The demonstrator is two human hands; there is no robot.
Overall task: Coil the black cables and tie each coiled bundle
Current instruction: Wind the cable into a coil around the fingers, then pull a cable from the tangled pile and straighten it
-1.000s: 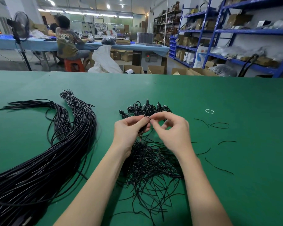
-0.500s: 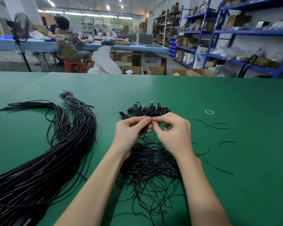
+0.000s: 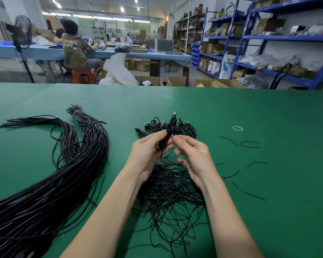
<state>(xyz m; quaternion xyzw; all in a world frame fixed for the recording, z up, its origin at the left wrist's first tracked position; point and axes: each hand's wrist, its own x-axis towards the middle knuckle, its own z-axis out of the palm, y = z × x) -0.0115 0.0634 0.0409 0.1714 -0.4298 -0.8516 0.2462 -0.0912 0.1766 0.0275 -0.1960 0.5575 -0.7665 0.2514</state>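
Green table (image 3: 231, 108) bearing a long cable bundle (image 3: 50, 183) at left, coiled cables (image 3: 186, 128) at centre, a heap of wire ties (image 3: 172, 194), scattered ties (image 3: 248, 191), and a white ring (image 3: 237, 128).

we see the left hand (image 3: 147, 151) gripping a coiled cable (image 3: 167, 135) upright above the green surface (image 3: 268, 211), its plug end pointing up. the right hand (image 3: 193, 157) sits just beside it, fingertips (image 3: 177, 139) at the coil. under our wrists lies a heap of ties (image 3: 168, 194); loose ties (image 3: 248, 190) are scattered to the right, near a white ring (image 3: 237, 128). tied coils (image 3: 186, 127) pile behind the hands. a long cable bundle (image 3: 45, 192) sweeps across the left.
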